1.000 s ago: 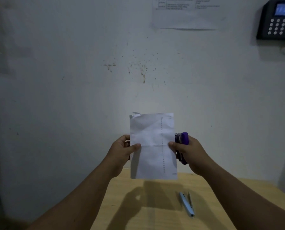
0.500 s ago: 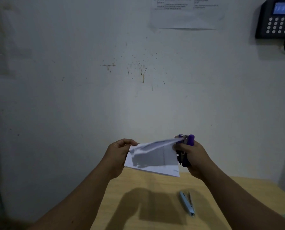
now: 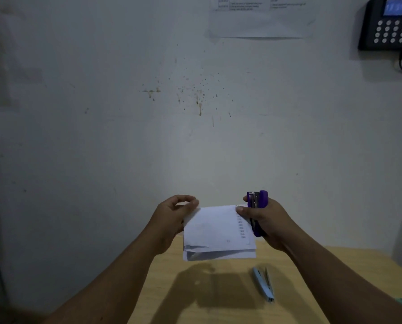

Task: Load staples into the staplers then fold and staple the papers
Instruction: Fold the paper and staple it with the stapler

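My left hand [image 3: 172,220] pinches the paper's [image 3: 218,230] top corner; my right hand [image 3: 263,220] grips the purple stapler [image 3: 258,206], thumb on the other corner. A moment ago it hung full-length — now it's folded, ready for stapling. Below my right fingers, the blue stapler [image 3: 264,287] lies open on the desk [image 3: 312,288].

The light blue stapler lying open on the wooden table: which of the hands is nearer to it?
Right. The right hand, gripping the purple stapler, is almost directly above the light blue stapler. The left hand, pinching the folded white paper, is farther off to the left.
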